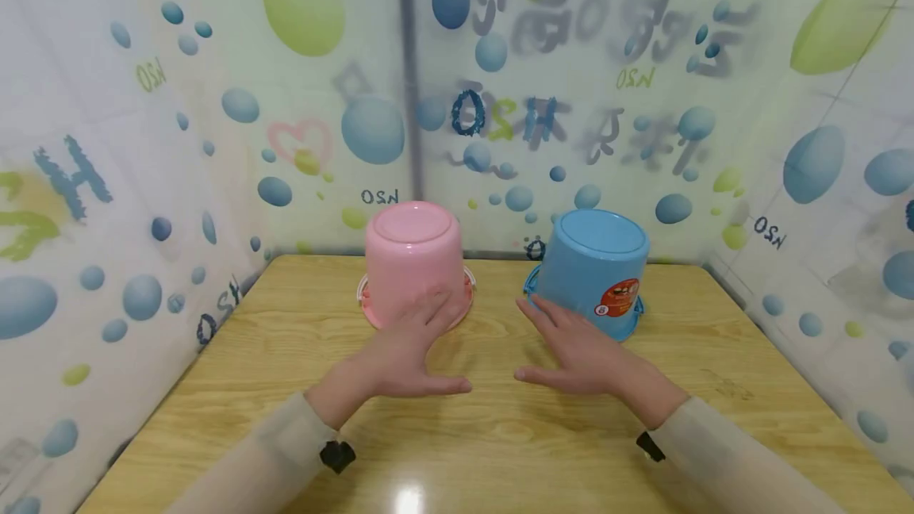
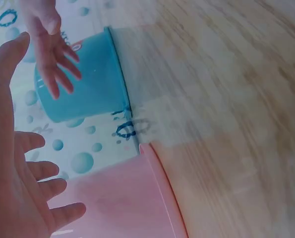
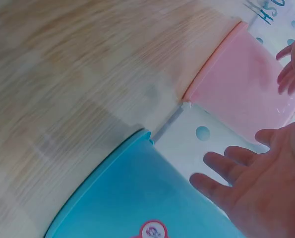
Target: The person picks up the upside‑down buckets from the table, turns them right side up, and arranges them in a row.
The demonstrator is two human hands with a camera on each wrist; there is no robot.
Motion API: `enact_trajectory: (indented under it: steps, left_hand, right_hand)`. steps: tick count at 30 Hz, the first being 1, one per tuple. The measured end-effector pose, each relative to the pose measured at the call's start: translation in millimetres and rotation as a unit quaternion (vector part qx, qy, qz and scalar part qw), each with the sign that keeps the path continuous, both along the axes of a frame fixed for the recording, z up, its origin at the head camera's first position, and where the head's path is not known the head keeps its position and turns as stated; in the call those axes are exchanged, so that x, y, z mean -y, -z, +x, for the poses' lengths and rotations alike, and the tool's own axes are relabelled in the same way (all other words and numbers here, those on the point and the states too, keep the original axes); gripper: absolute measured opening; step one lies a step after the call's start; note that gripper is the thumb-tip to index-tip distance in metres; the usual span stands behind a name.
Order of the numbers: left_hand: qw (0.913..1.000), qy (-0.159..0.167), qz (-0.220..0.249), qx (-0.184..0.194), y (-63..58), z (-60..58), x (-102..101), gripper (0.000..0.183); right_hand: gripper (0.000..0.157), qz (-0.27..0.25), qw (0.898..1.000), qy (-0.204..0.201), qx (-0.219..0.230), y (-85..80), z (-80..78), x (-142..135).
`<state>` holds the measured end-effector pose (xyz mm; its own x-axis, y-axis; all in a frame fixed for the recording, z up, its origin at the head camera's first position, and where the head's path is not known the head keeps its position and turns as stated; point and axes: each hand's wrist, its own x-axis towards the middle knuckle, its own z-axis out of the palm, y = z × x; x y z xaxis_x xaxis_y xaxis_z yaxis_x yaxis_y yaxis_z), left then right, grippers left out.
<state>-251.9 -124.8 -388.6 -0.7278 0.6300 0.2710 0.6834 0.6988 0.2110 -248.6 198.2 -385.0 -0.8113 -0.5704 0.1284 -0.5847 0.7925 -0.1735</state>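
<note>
Two buckets stand upside down on a wooden table: a pink bucket on the left and a blue bucket with a red sticker on the right. My left hand is in front of the pink bucket, fingers spread, thumb out to the right, holding nothing. In front of the blue bucket is my right hand, its fingers extended and its thumb pointing left. The left wrist view shows the pink bucket beyond the left fingers. From the right wrist, the blue bucket appears near the right fingertips.
The wooden table reaches back to a patterned curtain wall with bubble shapes and lettering. More curtain stands along both sides. A gap of bare tabletop lies between the buckets, whose handles hang down near the table.
</note>
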Motion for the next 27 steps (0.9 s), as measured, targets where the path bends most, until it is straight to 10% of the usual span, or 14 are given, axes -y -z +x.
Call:
enact_trajectory:
  steps: [10, 27]
  left_hand:
    - [0.9973, -0.033, 0.061, -0.022, -6.9, 3.6, 45.8, 0.106]
    - [0.9770, -0.138, 0.110, 0.121, 3.6, -36.0, 114.5, 0.113]
  right_hand:
    - [0.104, -0.048, 0.992, 0.027, 0.109, -1.4, -24.9, 24.9]
    - [0.116, -0.099, 0.972, 0.056, 0.205, 8.3, -80.1, 56.6]
